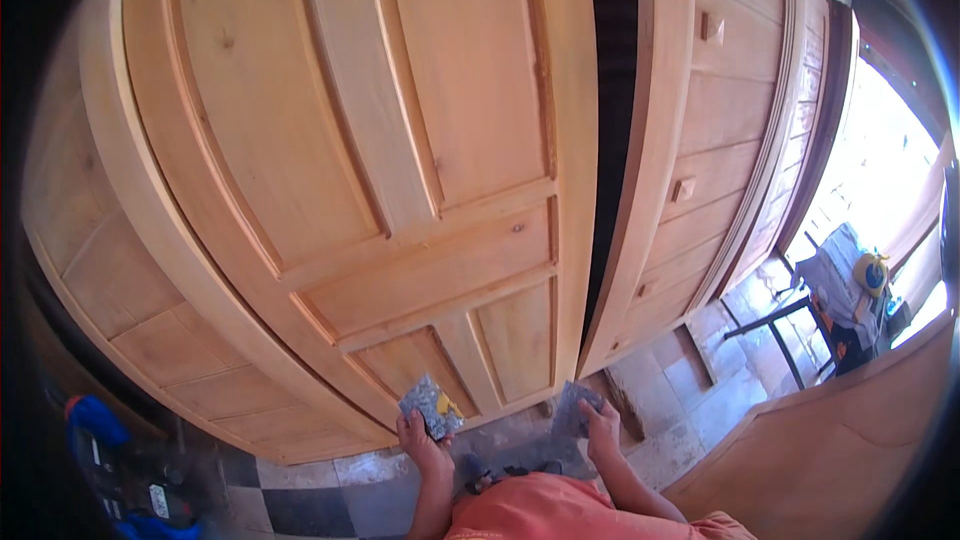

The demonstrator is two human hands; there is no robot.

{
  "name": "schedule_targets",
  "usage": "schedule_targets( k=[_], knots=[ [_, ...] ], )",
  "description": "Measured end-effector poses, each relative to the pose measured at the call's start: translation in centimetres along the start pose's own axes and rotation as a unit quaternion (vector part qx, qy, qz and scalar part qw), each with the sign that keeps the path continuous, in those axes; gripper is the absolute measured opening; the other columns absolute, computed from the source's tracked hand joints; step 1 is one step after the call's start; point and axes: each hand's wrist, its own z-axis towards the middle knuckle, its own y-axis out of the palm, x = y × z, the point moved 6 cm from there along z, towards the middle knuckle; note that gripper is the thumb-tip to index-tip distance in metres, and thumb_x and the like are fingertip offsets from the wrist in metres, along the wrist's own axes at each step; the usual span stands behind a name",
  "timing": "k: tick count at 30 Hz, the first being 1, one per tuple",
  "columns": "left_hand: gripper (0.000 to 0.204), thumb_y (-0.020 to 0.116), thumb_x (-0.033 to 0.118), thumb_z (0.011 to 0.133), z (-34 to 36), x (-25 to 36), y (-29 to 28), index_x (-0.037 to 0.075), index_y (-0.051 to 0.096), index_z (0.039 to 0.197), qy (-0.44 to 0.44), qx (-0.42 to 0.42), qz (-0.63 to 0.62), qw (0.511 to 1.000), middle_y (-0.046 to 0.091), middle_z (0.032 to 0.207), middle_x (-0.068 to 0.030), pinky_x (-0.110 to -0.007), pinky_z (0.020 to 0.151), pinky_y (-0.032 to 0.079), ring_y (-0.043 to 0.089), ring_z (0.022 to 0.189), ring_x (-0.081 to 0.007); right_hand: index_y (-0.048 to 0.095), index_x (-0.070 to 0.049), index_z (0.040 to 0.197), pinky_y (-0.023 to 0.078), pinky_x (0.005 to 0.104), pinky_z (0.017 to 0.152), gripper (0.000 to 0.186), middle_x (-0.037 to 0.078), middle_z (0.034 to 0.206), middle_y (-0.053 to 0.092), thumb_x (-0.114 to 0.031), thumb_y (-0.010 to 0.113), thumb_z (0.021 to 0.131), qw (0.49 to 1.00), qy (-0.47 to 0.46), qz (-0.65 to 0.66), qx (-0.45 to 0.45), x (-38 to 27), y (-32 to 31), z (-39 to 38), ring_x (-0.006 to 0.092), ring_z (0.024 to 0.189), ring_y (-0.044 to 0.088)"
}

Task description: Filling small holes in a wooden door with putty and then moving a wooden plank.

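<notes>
Two hands are occupied: the left hand (425, 445) grasps a crumpled grey piece (430, 408) with a yellow patch, and the right hand (602, 430) pinches a grey sheet (572, 410) by its right side, fingers closed on it. What either piece is made of cannot be told at this size. The hands are apart, low in front of the person's orange shirt (530, 508), and both pieces are in the person's grip. Just beyond the left one rises a large panelled door (470, 80) of pale wood; whether the crumpled piece touches it cannot be told. The step in hand seems to be getting the two pieces ready close to the wood, and the next move probably calls for a firm hold on both and a clear choice of which to bring to the surface. Right of the door runs a dark gap (614, 70), then a wooden front (735, 100) with square knobs. Farther out, tiles (715, 420) cover the floor, a metal stand (795, 325) at the right has a grey cloth (838, 270) by it, and a blue-and-black thing (100, 420), too dim to name, sits at lower left.
</notes>
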Motion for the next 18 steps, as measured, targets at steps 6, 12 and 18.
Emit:
schedule_targets(
  k=[6, 12, 18],
  knots=[
    [0.022, 0.062, 0.032, 0.105, -0.5, 0.4, 0.5, 0.012, 0.056, 0.113, -0.013, 0.026, -0.007, 1.0, 0.064, 0.083, -0.0023, -0.027, 0.034, 0.039, 0.058, 0.051, -0.0143, 0.071, -0.004, 0.117, 0.057, 0.033, 0.081, 0.025, 0.004, 0.102, 0.074, -0.008, 0.073, 0.093, 0.999, 0.023, 0.036, -0.013, 0.1, 0.4, 0.2, 0.0155, 0.089, 0.07],
    [0.019, 0.06, 0.03, 0.105, -0.2, 0.3, 0.3, 0.013, 0.054, 0.109, 0.002, 0.033, -0.009, 0.999, 0.063, 0.08, -0.0023, -0.027, 0.033, 0.037, 0.056, 0.049, -0.0151, 0.072, -0.003, 0.115, 0.057, 0.0352, 0.081, 0.024, 0.005, 0.101, 0.075, -0.007, 0.073, 0.092, 0.999, 0.032, 0.005, -0.002, 0.8, 0.2, 1.2, 0.0169, 0.089, 0.07],
    [0.02, 0.06, 0.028, 0.104, 0.3, -0.5, -0.6, 0.011, 0.055, 0.114, 0.02, -0.02, -0.013, 1.0, 0.069, 0.089, -0.0034, -0.028, 0.036, 0.046, 0.066, 0.06, -0.0151, 0.072, 0.0, 0.115, 0.054, 0.0322, 0.082, 0.026, 0.004, 0.096, 0.074, -0.011, 0.074, 0.091, 1.0, 0.016, 0.007, -0.015, 0.7, 0.6, 0.3, 0.016, 0.086, 0.068]
  ],
)
